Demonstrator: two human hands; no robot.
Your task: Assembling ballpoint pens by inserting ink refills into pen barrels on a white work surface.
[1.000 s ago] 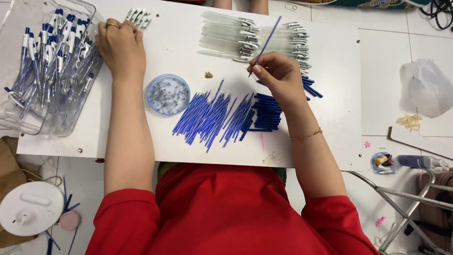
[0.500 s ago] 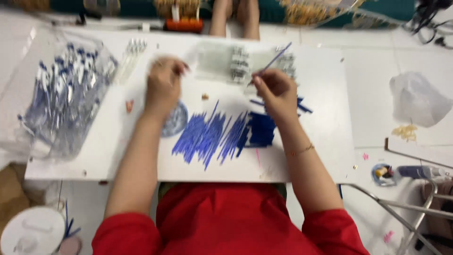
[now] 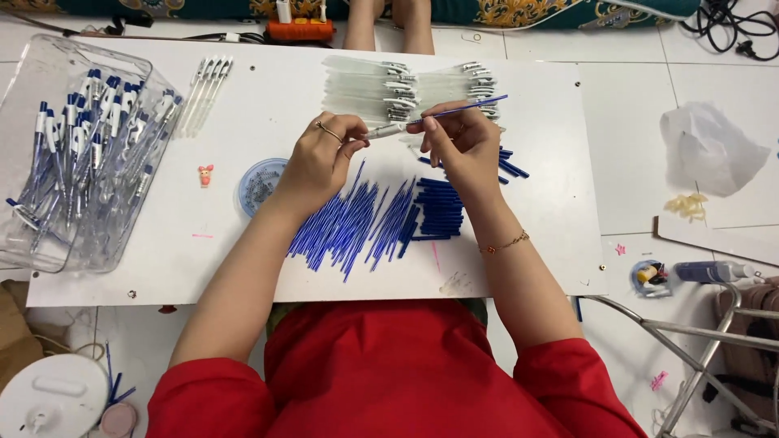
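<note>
Head view: white board (image 3: 243, 268) laid over a tiled floor serves as the bench. Left hand (image 3: 318, 162) pinches a clear pen barrel (image 3: 385, 130) between thumb and forefinger, fingers closed on it. Right hand (image 3: 458, 142) is likewise closed, fingertips gripping a thin blue refill (image 3: 466, 108) whose near end meets the barrel mouth, above the middle of the board. Loose refills (image 3: 357, 223) fan out beneath both wrists; empty barrels (image 3: 389, 85) lie stacked behind; a small round dish (image 3: 258, 185) sits beside the left wrist; finished pens fill the clear bin (image 3: 81, 162). Likely faults: a tilted refill may miss the mouth or bend; a lowered wrist may scatter the fan or tip the dish.
</note>
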